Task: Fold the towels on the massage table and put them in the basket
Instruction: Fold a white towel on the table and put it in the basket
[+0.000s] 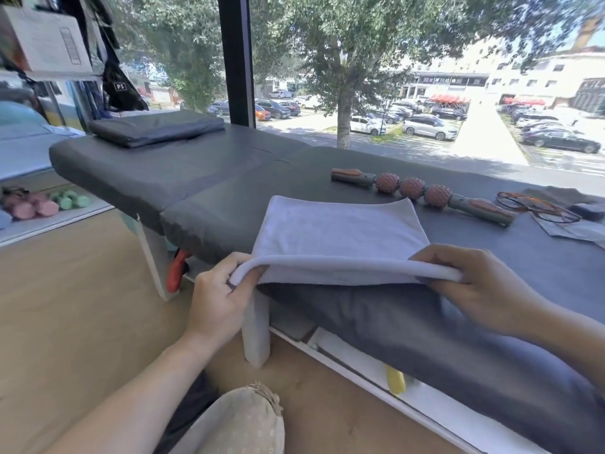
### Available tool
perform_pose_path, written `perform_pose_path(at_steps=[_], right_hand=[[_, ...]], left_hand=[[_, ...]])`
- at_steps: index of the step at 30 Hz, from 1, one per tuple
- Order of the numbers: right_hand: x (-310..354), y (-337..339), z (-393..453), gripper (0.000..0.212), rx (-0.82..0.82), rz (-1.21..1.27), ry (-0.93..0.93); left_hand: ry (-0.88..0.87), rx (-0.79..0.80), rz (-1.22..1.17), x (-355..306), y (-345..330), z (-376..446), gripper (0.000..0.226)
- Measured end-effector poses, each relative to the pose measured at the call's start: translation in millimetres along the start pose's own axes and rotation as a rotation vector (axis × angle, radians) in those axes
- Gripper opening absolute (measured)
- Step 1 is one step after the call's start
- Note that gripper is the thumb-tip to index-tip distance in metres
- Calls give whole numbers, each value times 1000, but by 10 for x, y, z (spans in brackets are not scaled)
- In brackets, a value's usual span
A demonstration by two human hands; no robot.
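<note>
- We hold one white towel (340,237) at the near edge of the grey massage table (203,178), at about 6 o'clock on its top.
- Left hand (216,299): fingers curled, pinching the towel's near-left corner, at 7 o'clock of the cloth.
- Right hand (484,290): fingers curled over the near-right corner, pinching the doubled fold, at 5 o'clock.
- The near fold is lifted off the table; the far edge lies flat, toward 12 o'clock.
- A roller stick (422,194) lies just beyond the towel at 1 o'clock; glasses (537,208) sit at 2 o'clock.
- Risk, as we judge it: carrying the fold forward could push the far edge into the roller stick and bunch it.
- Risk: uneven pull between the hands would skew the corners.
- Risk: the near edge overhangs the table; a loosened pinch could let the towel slide to the floor (82,306).
- No basket in view; we cannot tell where it stands.
</note>
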State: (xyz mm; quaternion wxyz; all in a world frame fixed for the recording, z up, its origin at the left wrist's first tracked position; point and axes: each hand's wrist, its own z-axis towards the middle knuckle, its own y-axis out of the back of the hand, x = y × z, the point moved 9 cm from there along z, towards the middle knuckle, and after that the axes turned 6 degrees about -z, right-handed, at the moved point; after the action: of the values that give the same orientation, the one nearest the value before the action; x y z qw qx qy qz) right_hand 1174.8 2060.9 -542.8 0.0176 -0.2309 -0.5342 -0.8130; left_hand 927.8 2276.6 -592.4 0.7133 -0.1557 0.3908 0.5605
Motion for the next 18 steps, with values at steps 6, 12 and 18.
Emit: perform_pose_path(at_steps=[6, 12, 18], right_hand=[[-86, 106, 27, 9, 364, 262, -10], [-209, 223, 361, 11, 430, 143, -49], [-524, 154, 880, 19, 145, 220, -218]], left_hand=[[261, 217, -314, 8, -100, 149, 53], [285, 216, -238, 80, -260, 214, 51], [365, 59, -197, 300, -250, 563, 40]])
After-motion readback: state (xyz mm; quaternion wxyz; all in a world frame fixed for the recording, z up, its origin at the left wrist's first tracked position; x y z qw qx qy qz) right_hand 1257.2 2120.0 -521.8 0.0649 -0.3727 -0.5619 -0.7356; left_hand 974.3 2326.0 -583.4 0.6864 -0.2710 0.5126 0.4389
